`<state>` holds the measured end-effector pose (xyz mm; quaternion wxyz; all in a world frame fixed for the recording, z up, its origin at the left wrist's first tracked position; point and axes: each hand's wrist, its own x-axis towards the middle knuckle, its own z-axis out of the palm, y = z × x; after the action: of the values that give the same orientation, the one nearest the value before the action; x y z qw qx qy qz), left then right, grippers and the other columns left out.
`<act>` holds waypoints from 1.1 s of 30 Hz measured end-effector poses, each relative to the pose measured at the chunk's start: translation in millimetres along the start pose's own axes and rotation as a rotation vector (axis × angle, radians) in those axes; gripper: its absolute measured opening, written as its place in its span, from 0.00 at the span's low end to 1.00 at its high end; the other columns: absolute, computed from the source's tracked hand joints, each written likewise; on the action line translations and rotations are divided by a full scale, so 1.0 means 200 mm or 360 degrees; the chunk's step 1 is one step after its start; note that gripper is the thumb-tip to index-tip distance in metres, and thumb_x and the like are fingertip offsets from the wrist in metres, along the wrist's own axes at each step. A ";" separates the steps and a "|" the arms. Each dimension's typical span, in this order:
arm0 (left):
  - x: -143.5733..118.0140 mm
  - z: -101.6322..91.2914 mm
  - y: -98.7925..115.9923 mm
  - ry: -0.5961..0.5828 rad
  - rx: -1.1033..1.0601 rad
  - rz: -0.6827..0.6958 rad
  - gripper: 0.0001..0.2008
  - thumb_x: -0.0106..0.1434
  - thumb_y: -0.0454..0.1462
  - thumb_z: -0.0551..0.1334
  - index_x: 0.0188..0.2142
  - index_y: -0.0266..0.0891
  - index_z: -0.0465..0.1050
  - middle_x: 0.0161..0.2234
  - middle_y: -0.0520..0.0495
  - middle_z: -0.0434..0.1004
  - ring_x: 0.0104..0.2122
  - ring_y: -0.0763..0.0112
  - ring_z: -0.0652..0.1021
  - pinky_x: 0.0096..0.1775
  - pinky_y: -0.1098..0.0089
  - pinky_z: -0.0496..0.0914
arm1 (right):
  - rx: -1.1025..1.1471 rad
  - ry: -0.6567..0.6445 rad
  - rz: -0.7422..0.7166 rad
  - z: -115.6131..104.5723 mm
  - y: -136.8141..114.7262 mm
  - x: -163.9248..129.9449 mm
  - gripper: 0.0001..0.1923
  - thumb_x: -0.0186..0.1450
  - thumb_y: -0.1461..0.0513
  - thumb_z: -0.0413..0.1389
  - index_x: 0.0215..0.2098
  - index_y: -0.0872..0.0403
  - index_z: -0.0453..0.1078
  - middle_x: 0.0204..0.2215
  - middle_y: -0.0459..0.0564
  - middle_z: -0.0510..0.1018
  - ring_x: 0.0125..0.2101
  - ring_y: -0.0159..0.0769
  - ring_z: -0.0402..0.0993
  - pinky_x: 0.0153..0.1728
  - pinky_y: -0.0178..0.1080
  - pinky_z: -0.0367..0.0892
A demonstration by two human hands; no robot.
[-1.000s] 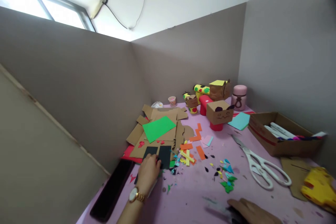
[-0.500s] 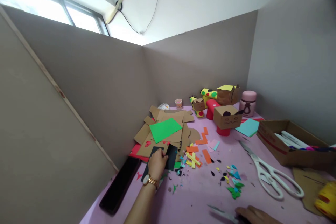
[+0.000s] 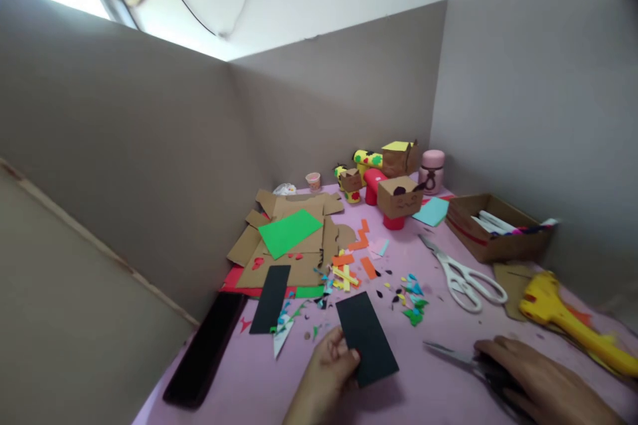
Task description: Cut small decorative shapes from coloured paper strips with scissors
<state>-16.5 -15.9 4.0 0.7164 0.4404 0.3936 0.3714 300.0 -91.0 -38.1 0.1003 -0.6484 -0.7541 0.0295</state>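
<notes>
My left hand [image 3: 331,368] pinches the near left edge of a black paper rectangle [image 3: 367,337], held low over the pink table [image 3: 428,385] in front of me. A second black paper strip [image 3: 270,298] lies flat to the left, beside the cardboard pile [image 3: 294,249]. At the lower right, my right hand [image 3: 538,382] rests on the table, closed around the dark handles of a pair of scissors [image 3: 456,356] whose blades point left. Small coloured paper scraps [image 3: 409,293] are scattered between the two hands and the pile.
White scissors [image 3: 463,279], a yellow glue gun [image 3: 563,319] and a cardboard box of markers [image 3: 493,234] lie at the right. Cardboard figures [image 3: 399,194] and a pink jar [image 3: 431,171] stand at the back. A black slab [image 3: 205,348] lies at the left. Grey partitions enclose the table.
My left hand has drawn one black paper rectangle away from the cardboard pile toward me, to the table's middle. The view has tilted down, showing more of my right hand and the scissors.
</notes>
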 end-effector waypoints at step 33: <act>-0.29 -0.01 -0.13 -0.0275 0.2078 0.0885 0.16 0.50 0.37 0.69 0.40 0.38 0.73 0.34 0.42 0.75 0.32 0.60 0.75 0.32 0.64 0.70 | 0.0665 -0.0008 -0.0378 0.07 -0.63 -0.05 0.13 0.66 0.68 0.47 0.38 0.54 0.74 0.26 0.51 0.75 0.25 0.37 0.75 0.25 0.34 0.68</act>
<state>-37.1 -74.1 -7.2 0.2141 0.8912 0.3506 0.1925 175.2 -118.7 -30.5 0.2331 -0.5203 -0.8028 0.1747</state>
